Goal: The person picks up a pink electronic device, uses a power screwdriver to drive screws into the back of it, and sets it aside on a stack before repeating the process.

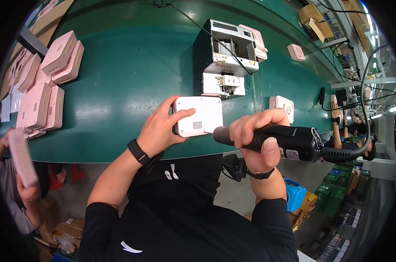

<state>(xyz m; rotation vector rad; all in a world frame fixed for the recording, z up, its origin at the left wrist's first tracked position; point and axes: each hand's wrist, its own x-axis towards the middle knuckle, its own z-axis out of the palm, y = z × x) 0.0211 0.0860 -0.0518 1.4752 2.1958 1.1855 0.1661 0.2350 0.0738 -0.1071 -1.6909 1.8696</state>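
A pale pink plastic case (209,114) with a slotted vent and corner screw holes lies near the table's front edge. My left hand (165,124) grips it from the left, fingers round the far side and thumb on its upper face. My right hand (259,137) is wrapped round a black corded electric screwdriver (290,142), held nearly level. The tool's tip meets the case near its lower right corner hole. Just beyond the case stands a black and silver screw feeder (228,48).
Stacks of similar pink cases (45,94) stand at the left of the green table (132,78). More pink parts (282,107) lie at the right and behind the machine. The tool's cable (367,96) rises at the right. A co-worker's hand (27,187) at far left holds a pink case.
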